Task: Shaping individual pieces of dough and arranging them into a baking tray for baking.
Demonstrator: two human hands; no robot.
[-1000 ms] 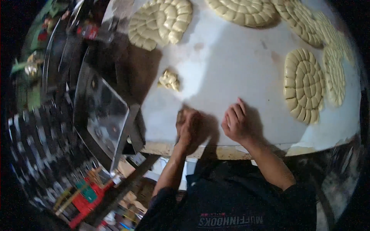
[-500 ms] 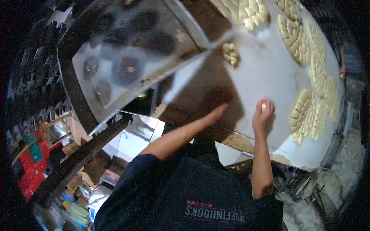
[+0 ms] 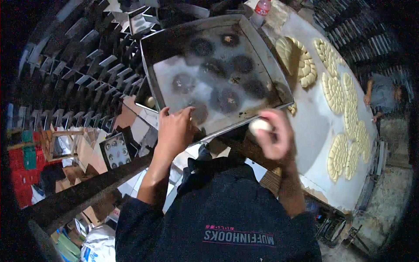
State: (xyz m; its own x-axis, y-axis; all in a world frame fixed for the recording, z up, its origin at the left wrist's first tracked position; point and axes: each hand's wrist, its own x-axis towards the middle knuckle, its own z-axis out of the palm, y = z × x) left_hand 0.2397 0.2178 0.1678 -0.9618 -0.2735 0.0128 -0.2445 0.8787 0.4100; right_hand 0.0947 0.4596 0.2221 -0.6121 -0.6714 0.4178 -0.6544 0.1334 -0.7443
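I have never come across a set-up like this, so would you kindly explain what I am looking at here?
Gladly. There is no robot: a person works with two bare hands. The picture comes from the left of two wide fisheye cameras worn on the head, looking down, so straight edges bend near the rim.

On the pale table, to the right, lie coils of scored dough. To their left is a large metal tray with dark round marks on its bottom.

The left hand is at the tray's near edge, fingers spread. The right hand, a little blurred, holds a small, pale round lump, possibly dough.
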